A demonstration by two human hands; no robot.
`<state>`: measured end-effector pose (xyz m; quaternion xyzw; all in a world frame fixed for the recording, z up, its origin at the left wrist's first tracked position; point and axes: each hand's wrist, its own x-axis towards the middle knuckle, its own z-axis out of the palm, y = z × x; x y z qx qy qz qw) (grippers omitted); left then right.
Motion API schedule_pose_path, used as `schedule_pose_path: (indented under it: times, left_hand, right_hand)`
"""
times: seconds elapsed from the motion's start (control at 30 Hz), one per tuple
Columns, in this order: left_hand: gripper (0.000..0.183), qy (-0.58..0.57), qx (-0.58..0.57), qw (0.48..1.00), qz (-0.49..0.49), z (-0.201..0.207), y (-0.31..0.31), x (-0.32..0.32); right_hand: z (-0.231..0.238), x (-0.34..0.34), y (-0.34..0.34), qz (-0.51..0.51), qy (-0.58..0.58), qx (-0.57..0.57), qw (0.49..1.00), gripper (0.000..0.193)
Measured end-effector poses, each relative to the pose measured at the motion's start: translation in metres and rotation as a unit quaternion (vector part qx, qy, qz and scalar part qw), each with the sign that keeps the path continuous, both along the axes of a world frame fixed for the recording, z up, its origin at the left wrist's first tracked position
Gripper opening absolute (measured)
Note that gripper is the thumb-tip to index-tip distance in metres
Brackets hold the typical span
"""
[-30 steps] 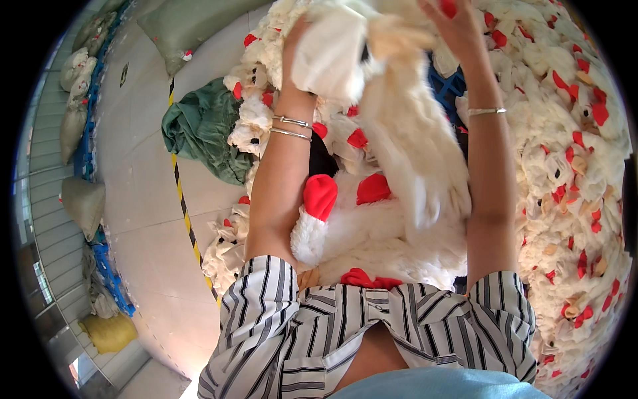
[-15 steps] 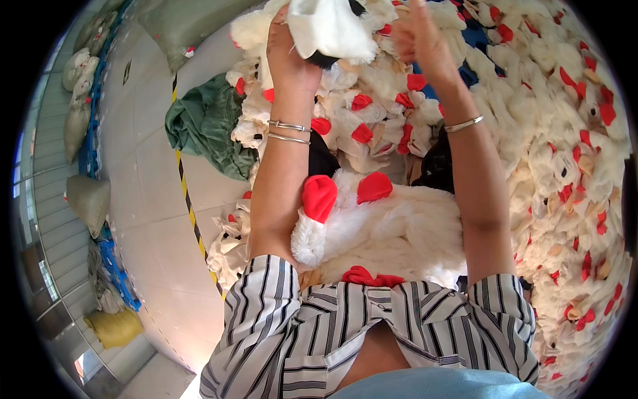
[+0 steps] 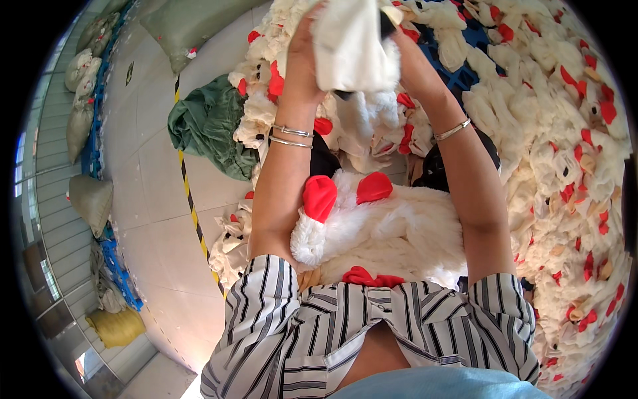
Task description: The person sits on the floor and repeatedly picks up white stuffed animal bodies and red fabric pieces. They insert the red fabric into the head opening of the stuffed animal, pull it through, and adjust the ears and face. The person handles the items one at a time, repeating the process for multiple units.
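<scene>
A white plush piece [image 3: 352,50] with black patches is held up at the top of the view, between my hands. My left hand [image 3: 304,60] grips its left side, the fingers mostly behind it. At its right edge, my right hand [image 3: 410,63] is closed on the piece, its fingertips hidden. Another bit of white fur [image 3: 375,116] hangs just below. Across my lap lies a fluffy white plush skin [image 3: 392,223] with red flaps, touched by neither hand.
Heaps of white plush pieces [image 3: 565,166] with red parts spread along the right and ahead. Blue slatted pallets [image 3: 458,56] show beneath. To the left are a crumpled green cloth [image 3: 209,126], a yellow-black floor stripe [image 3: 189,196] and a large grey-green sack [image 3: 193,26].
My right hand, raised apart with fingers up before, has come down and left onto the plush piece. The piece has shifted right and turned, and white fur now hangs below it.
</scene>
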<state>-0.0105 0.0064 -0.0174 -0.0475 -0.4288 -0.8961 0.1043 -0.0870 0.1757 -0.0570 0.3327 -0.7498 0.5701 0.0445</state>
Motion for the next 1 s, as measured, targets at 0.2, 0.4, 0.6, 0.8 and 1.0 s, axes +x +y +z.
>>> schedule_pose_path:
  times: [0.2,0.4,0.6,0.8,1.0]
  left_hand:
    - [0.038,-0.184,-0.550,0.812,-0.067,-0.011,0.010,0.006]
    - [0.049,-0.059,-0.400,0.913,0.056,0.000,-0.015,-0.002]
    - [0.043,-0.037,-0.323,0.945,-0.040,0.006,0.018,0.009]
    - [0.027,-0.103,-0.162,0.972,0.134,0.003,0.010,0.004]
    - [0.024,-0.130,-0.035,0.961,0.241,0.008,-0.017,0.004]
  right_hand:
    - [0.034,0.009,0.010,-0.024,-0.270,-0.068,0.960,0.032]
    - [0.046,0.012,0.026,0.068,-0.115,0.113,0.984,0.034]
    - [0.062,0.034,0.024,0.245,-0.137,0.124,0.952,0.033]
    - [0.055,0.034,0.018,0.221,-0.243,0.124,0.936,0.047]
    - [0.067,0.044,0.029,0.141,-0.298,0.144,0.933,0.063]
